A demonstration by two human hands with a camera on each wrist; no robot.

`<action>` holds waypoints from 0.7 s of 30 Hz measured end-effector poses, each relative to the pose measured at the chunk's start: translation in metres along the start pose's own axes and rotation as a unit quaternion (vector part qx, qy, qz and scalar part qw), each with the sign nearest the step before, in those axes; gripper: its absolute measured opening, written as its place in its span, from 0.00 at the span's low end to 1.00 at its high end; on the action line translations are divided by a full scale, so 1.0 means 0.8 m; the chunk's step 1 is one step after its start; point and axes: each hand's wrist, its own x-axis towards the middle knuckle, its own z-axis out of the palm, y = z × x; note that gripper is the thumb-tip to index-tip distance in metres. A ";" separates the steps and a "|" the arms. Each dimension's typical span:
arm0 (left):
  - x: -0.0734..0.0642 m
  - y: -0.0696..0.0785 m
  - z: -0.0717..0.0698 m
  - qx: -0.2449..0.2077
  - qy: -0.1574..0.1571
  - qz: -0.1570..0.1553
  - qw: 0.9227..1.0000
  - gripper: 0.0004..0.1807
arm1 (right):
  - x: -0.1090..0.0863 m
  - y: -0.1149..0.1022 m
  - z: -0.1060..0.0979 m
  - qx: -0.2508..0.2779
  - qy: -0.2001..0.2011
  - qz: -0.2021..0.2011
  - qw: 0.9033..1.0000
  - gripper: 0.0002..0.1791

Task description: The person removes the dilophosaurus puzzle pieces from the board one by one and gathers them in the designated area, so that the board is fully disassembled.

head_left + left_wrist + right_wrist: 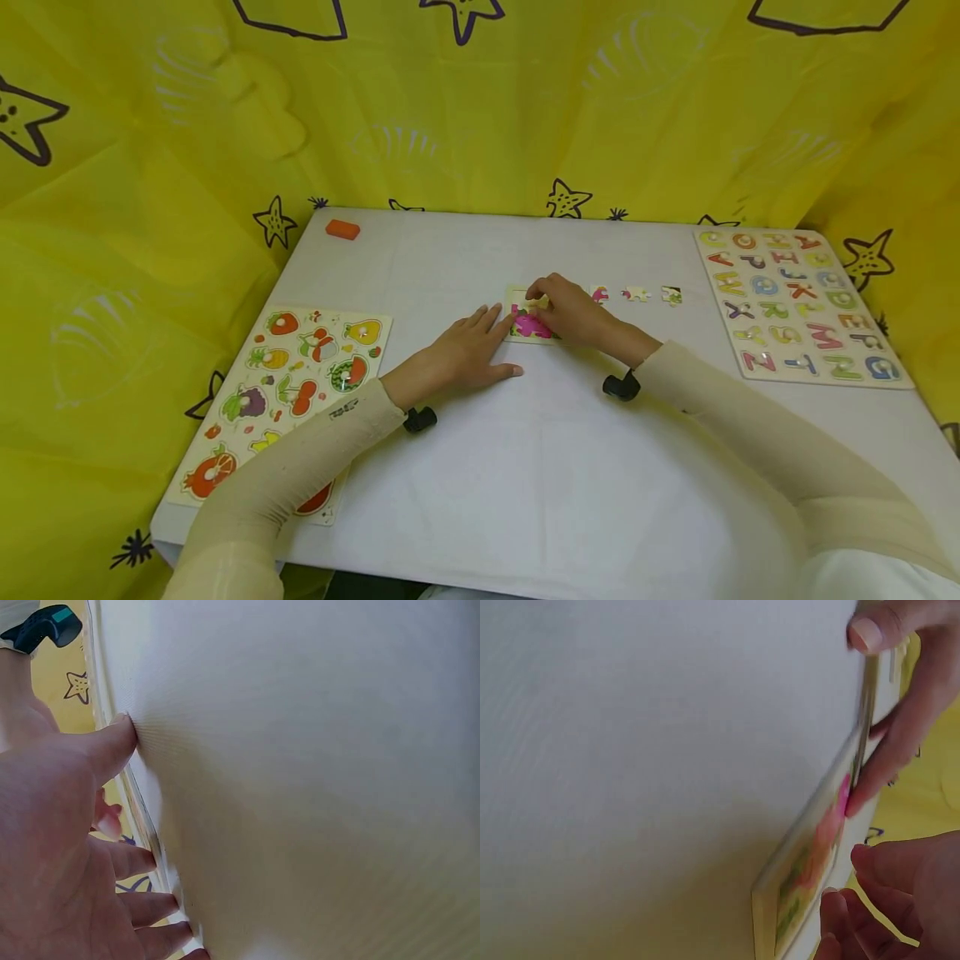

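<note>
In the head view, the left hand (pixel 468 354) is laid palm down with its fingers straight and its thumb held apart; nothing is gripped, and the left edge of the puzzle board (pixel 532 327) is touched by its index finger. The right hand (pixel 573 310) is brought over the board with its fingers bent and pointed down; whether a piece is pinched cannot be told. The forearms are slanted inward from both sides, so that the hands are met at the board, near the middle of the table (pixel 480 483). The board is laid flat, its left edge running away from the person; its right part is covered by the right hand, so its long axis cannot be told. To the right, three loose pieces (pixel 636 294) are set in a row, between the right hand and the letter board (pixel 821 375).

In the left wrist view, the left hand is seen from the palm side, its fingers parted and its thumb extended.

In the right wrist view, the right hand's thumb and index tips are separated by a narrow gap, just beside the board's pictured face, which is also touched by the left index fingertip.
</note>
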 end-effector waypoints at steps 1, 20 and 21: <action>0.000 0.000 0.000 0.001 0.001 0.001 1.000 0.52 | 0.001 -0.002 0.003 -0.003 -0.001 -0.009 1.000 0.16; -0.008 0.000 0.000 -0.002 -0.004 0.001 1.000 0.50 | 0.005 -0.009 0.018 -0.026 -0.010 -0.033 0.999 0.16; -0.009 0.000 0.000 -0.002 -0.004 0.002 1.000 0.49 | 0.005 -0.009 0.017 -0.027 -0.011 -0.033 0.999 0.17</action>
